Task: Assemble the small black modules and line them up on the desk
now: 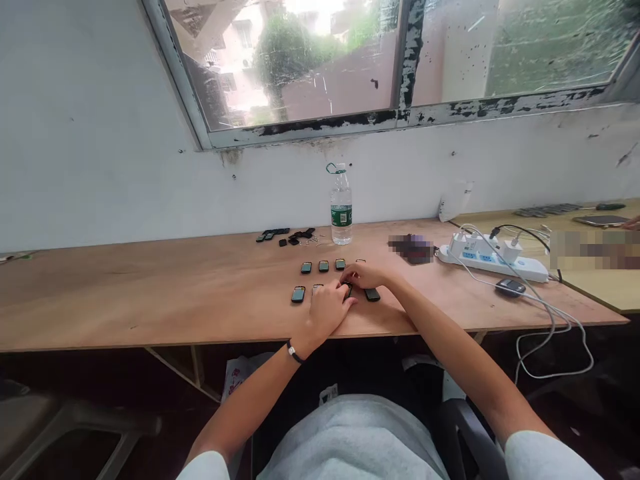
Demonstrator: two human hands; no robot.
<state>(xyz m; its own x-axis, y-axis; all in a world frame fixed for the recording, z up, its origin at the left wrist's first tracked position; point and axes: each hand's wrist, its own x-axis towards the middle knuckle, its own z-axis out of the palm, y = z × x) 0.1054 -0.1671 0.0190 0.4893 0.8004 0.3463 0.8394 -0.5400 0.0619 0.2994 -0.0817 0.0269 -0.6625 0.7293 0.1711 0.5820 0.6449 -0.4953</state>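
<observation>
Holding left hand and right hand bent close together at a little dark gadget on the worktop, too covered to tell if pinching it, with other gadgets in two rows and, behind, a water bottle.

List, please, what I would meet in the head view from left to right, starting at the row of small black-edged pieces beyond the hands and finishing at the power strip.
First piece → second piece → third piece → right hand → dark, partly blurred item → white power strip.
</observation>
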